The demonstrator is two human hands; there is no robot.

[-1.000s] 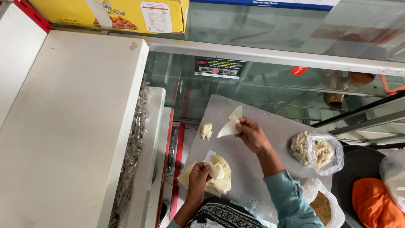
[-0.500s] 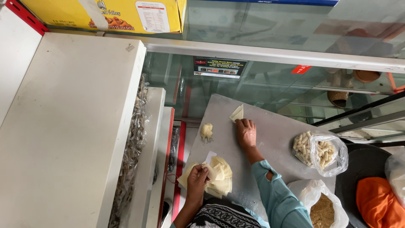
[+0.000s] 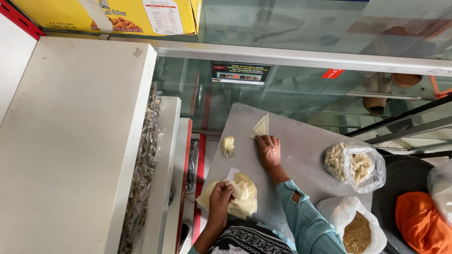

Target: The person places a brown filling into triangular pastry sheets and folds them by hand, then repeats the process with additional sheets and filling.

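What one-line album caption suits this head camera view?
Right hand presses a pale folded pastry sheet on the grey board; left hand picks from the stack of pale wrappers.

I see a matt grey desk [image 3: 306, 141], smooth pale dough sheets [image 3: 245, 197], glossy clear plastic bags [image 3: 365, 169], a shiny glass case [image 3: 292, 28] and a yellow cardboard box [image 3: 117, 16].

1. Two hands: the left hand [image 3: 221, 193] and the right hand [image 3: 269, 150].
2. One stack of pale pastry sheets [image 3: 246, 197].
3. One single pastry sheet [image 3: 261, 126].
4. One lump of filling [image 3: 228, 145].
5. Two clear plastic bags: one with rolled pieces [image 3: 354, 165], one with brown crumbs [image 3: 357, 230].
6. One yellow carton [image 3: 113, 14].
7. One grey counter [image 3: 301, 141].
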